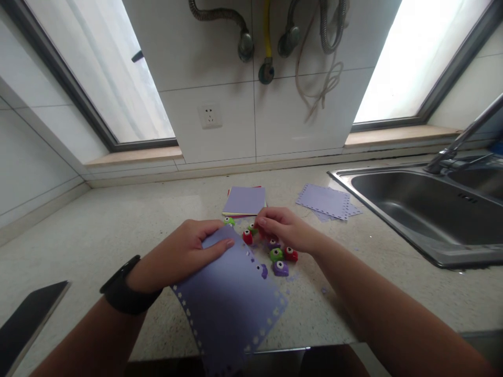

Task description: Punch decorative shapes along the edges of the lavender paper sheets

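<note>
My left hand (200,248) grips a purple sheet of paper (230,298) at its upper edge, thumb on top. Small punched holes run along the sheet's lower and side edges. My right hand (285,228) is curled with its fingertips together among small craft punches with eye-like dots. A green punch (252,229) touches or nearly touches those fingertips; what they hold is hidden. Close by are a red punch (247,237), another green punch (276,254), a second red punch (291,254) and a purple punch (280,268). One more purple punch (262,270) shows at the sheet's right edge.
Behind my hands lies a stack of coloured paper (245,200). To its right are purple sheets with punched edges (324,200). A steel sink (396,230) is set into the counter at right. A dark flat object (33,319) rests at lower left. Paper scraps dot the counter.
</note>
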Tool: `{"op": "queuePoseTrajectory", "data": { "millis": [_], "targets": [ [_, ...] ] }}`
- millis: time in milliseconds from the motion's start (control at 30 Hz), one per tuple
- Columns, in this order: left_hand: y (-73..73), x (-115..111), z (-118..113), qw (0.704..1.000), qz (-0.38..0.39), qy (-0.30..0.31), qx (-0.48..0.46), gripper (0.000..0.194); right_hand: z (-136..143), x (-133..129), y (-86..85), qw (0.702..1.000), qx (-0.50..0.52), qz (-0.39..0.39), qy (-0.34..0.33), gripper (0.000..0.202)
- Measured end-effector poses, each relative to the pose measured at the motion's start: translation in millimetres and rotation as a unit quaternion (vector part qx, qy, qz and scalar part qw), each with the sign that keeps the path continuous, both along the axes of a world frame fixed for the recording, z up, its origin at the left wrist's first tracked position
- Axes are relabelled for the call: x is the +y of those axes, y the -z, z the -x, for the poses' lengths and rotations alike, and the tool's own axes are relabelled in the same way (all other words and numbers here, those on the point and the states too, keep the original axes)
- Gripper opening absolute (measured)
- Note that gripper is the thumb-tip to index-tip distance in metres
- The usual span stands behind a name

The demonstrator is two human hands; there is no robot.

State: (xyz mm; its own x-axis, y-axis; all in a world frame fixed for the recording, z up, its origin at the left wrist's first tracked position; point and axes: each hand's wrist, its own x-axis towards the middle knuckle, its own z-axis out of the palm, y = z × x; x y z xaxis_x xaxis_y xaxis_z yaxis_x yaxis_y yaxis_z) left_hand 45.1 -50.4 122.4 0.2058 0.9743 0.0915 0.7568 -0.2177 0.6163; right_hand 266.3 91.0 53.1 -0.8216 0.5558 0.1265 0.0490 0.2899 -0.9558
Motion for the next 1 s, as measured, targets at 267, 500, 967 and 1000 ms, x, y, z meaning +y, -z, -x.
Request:
{"op": "queuePoseTrajectory", "data": {
  "millis": [267, 500, 967, 1000],
  "targets": [
    [18.4, 7.9, -0.3, 0.996, 0.022, 0.076, 0.041, 0.032, 17.1, -24.6, 8.5, 0.991, 0.068, 0.085, -0.076, 0.026],
    [20.7, 10.4, 2.1, 0.996, 0.032, 0.073, 0.041, 0.035, 20.8, -26.3, 10.4, 0.993, 0.077, 0.058, -0.063, 0.019],
    [26.3, 12.3, 6.5, 0.993, 0.042, 0.091, 0.065, 0.035, 28.0, -31.7, 14.8, 0.990, 0.091, 0.093, -0.046, 0.027],
    [25.3, 12.1, 7.0, 0.993, 0.044, 0.091, 0.061, 0.035, 27.7, -31.8, 14.2, 0.991, 0.091, 0.091, -0.040, 0.026]
  ]
}}
